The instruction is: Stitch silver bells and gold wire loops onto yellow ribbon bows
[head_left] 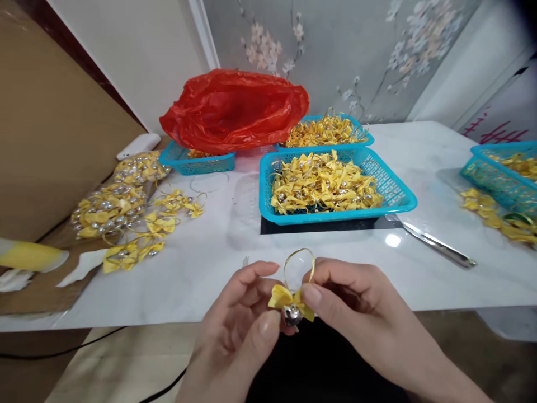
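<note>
Between my two hands is a yellow ribbon bow with a silver bell (292,315) and a gold cord loop standing up above it. My left hand (245,322) steadies the bell from the left between thumb and fingers, its index finger raised. With thumb and fingertips, my right hand (356,302) pinches the bow's right side near the foot of the loop. Beyond my hands, a blue basket (338,215) holds a heap of similar yellow bows with bells. More loose bows (134,252) lie to the left on the white table (218,280).
A red plastic bag (235,112) sits over a blue basket (205,163) at the back. Another filled basket (369,137) stands behind the near one. Metal tweezers (438,243) lie right of centre. Bagged bows (109,210) are at left; a further basket (499,173) is at far right.
</note>
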A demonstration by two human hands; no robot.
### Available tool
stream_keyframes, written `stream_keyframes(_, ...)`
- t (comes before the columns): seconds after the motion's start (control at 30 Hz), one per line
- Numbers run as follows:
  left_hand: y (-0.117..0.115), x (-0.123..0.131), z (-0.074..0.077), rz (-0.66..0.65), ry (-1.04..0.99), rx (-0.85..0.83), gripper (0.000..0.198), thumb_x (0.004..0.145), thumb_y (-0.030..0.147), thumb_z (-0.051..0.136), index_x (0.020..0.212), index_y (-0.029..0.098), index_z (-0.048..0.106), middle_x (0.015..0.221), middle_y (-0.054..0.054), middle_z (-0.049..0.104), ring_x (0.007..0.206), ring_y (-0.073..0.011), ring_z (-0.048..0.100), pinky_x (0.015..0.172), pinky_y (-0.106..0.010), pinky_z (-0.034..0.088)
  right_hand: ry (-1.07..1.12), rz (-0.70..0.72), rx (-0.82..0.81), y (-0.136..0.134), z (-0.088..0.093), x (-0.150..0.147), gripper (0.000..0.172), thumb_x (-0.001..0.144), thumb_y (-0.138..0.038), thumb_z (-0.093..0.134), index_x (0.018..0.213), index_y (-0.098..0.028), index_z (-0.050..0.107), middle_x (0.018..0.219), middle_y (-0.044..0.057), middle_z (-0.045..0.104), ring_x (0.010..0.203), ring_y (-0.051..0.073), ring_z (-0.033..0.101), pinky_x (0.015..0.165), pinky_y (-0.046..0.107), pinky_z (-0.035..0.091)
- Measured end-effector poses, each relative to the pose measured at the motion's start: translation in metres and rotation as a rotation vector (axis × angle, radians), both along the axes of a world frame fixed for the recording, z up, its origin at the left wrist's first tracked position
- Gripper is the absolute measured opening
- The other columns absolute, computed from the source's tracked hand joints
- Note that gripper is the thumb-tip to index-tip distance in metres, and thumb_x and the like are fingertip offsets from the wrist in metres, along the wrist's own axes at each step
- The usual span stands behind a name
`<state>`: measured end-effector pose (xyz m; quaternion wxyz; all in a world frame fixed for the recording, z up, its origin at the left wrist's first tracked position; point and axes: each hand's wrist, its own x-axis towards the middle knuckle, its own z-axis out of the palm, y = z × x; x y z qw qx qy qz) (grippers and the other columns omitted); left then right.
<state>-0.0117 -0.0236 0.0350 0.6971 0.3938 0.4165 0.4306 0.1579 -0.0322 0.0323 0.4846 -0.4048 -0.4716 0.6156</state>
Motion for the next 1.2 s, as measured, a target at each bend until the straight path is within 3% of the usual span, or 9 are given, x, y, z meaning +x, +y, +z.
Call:
stream_keyframes(0.1,0.001,0.003,0.002,0.021,0.019,-0.078,0.027,0.074,0.033,0.084,0.099,0.032,0.074,0.078,0.004,0.069,0.067,-0.0095,0.061,0.064,-0.015,0.054,0.051,0.031,-0.037,0.001,0.0,-0.002,0.026,0.093,-0.033,0.066,0.075,-0.015,0.061,0.07,0.0,0.059,0.066,0.011,0.052,0.062,0.02,0.041)
stream_keyframes(0.2,0.001,0.004,0.002,0.034,0.016,-0.084,0.029,0.073,0.034,0.085,0.1,0.031,0.075,0.081,0.003,0.07,0.07,-0.0109,0.064,0.065,-0.016,0.055,0.128,0.046,-0.079,0.001,-0.002,-0.002,0.028,0.092,-0.037,0.069,0.075,-0.015,0.064,0.07,0.0,0.06,0.067,0.011,0.054,0.064,0.019,0.042)
stream_keyframes(0.4,-0.003,-0.001,-0.003,0.034,0.036,-0.018,0.031,0.078,0.047,0.077,0.105,0.031,0.075,0.089,-0.001,0.07,0.075,-0.014,0.065,0.069,-0.019,0.057,0.161,-0.018,-0.119,0.0,-0.006,-0.001,0.036,0.091,-0.047,0.068,0.073,-0.016,0.065,0.06,-0.005,0.042,0.052,0.007,0.028,0.053,0.019,0.034)
stream_keyframes(0.7,-0.004,0.005,0.0,0.173,0.18,-0.011,0.036,0.061,0.025,0.092,0.092,0.033,0.077,0.082,0.003,0.07,0.072,-0.0097,0.064,0.065,-0.01,0.053,0.181,-0.038,-0.16,-0.006,-0.016,-0.01,0.036,0.095,-0.043,0.065,0.073,-0.015,0.061,0.058,-0.006,0.037,0.054,0.006,0.025,0.049,0.017,0.024)
stream_keyframes(0.8,-0.003,0.006,-0.002,0.159,0.128,-0.018,0.037,0.062,0.026,0.092,0.094,0.032,0.076,0.08,0.003,0.069,0.071,-0.0099,0.064,0.065,-0.011,0.053,0.227,-0.071,-0.192,-0.008,-0.02,-0.014,0.037,0.094,-0.045,0.066,0.074,-0.015,0.06,0.058,-0.006,0.039,0.053,0.006,0.025,0.048,0.017,0.024)
stream_keyframes(1.03,-0.001,0.0,-0.001,0.061,-0.012,0.062,0.049,0.062,0.033,0.091,0.108,0.033,0.073,0.09,-0.001,0.07,0.082,-0.0159,0.065,0.07,-0.019,0.056,0.155,-0.166,-0.079,-0.007,-0.019,-0.018,0.035,0.094,-0.042,0.066,0.072,-0.015,0.061,0.06,-0.004,0.045,0.055,0.007,0.031,0.051,0.017,0.03)
stream_keyframes(1.2,-0.005,0.0,0.003,0.082,0.064,0.019,0.032,0.067,0.021,0.088,0.095,0.034,0.077,0.084,0.002,0.073,0.074,-0.0123,0.067,0.067,-0.015,0.055,0.048,-0.202,-0.11,-0.012,-0.01,-0.022,0.039,0.092,-0.045,0.065,0.07,-0.015,0.058,0.061,-0.003,0.046,0.057,0.008,0.033,0.052,0.02,0.03)
